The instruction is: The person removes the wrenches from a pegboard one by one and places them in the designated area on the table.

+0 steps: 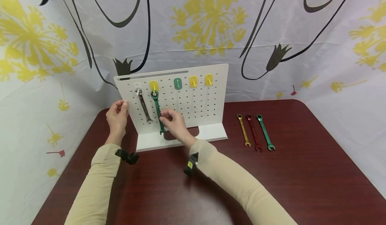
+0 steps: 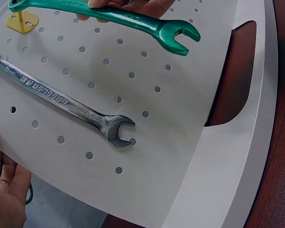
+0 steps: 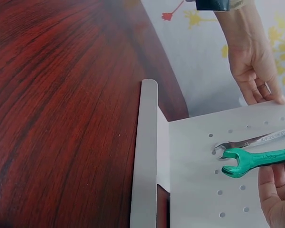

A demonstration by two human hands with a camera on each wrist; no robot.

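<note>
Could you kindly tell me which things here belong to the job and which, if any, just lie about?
Seemingly the job's:
pegboard
hooks
silver wrench
green wrench in right hand
probably gold wrench, red wrench, other green wrench

Seemingly just surroundings:
table
patterned cloth

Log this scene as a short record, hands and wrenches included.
Left hand: holds the pegboard's left edge
Right hand: pinches a green combination wrench, ring end at a yellow hook
Hanging: silver combination wrench on a white hook
On table: gold wrench, red wrench, second green wrench, right of pegboard
Hooks without wrenches: green hook, two yellow hooks
</note>
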